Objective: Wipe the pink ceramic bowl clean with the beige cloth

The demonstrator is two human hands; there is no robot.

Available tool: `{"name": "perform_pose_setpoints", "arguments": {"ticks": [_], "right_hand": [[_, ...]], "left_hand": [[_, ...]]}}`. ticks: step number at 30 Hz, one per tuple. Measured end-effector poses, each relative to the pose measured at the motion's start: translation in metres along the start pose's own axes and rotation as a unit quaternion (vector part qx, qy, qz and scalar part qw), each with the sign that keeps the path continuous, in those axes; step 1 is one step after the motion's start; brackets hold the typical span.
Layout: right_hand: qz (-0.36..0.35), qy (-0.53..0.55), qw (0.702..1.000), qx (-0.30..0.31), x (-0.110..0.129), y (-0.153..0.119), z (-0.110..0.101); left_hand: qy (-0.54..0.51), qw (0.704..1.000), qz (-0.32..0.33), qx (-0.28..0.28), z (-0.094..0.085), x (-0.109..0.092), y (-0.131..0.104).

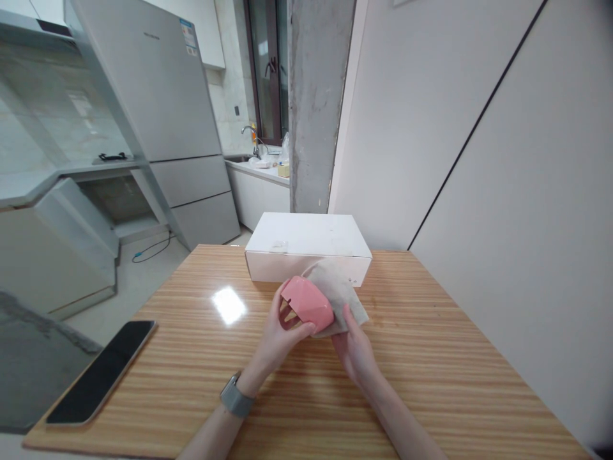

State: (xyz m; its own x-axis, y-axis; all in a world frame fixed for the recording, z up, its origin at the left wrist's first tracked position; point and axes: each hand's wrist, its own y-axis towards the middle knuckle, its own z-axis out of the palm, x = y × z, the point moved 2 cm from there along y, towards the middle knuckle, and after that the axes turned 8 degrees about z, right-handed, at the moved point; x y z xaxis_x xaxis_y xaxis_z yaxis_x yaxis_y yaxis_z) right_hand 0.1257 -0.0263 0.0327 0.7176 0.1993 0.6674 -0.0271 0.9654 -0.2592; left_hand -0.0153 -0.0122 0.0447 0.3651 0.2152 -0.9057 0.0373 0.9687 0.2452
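A glossy pink hollow object (309, 303) is held above the table, its open side facing left. My left hand (282, 329) grips it, with the thumb along its lower edge and fingers at its left side and inside the opening. Behind and to the right of it is a thin grey cloth (338, 291). My right hand (353, 345) holds this cloth against the right end of the pink object, thumb on top and the other fingers mostly hidden beneath.
A closed white box (309, 235) stands at the far edge of the wood-grain table (431, 383), just beyond my hands. A black tablet or phone-like slab (103, 374) lies at the left edge. A wall borders the right side.
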Motion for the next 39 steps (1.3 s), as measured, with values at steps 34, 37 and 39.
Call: {"name": "perform_pose_setpoints", "arguments": {"ticks": [34,37,39], "right_hand": [[-0.019,-0.019,0.999,0.025,-0.003,-0.009,0.004],[-0.022,-0.017,0.999,0.031,-0.001,-0.010,0.004],[-0.022,-0.016,0.999,0.028,0.000,-0.009,0.003]], "left_hand": [[-0.085,0.991,-0.099,0.023,-0.010,0.006,0.006],[-0.112,0.986,-0.114,0.036,-0.007,0.005,0.005],[-0.130,0.982,-0.127,0.039,-0.007,0.006,0.005]]}}
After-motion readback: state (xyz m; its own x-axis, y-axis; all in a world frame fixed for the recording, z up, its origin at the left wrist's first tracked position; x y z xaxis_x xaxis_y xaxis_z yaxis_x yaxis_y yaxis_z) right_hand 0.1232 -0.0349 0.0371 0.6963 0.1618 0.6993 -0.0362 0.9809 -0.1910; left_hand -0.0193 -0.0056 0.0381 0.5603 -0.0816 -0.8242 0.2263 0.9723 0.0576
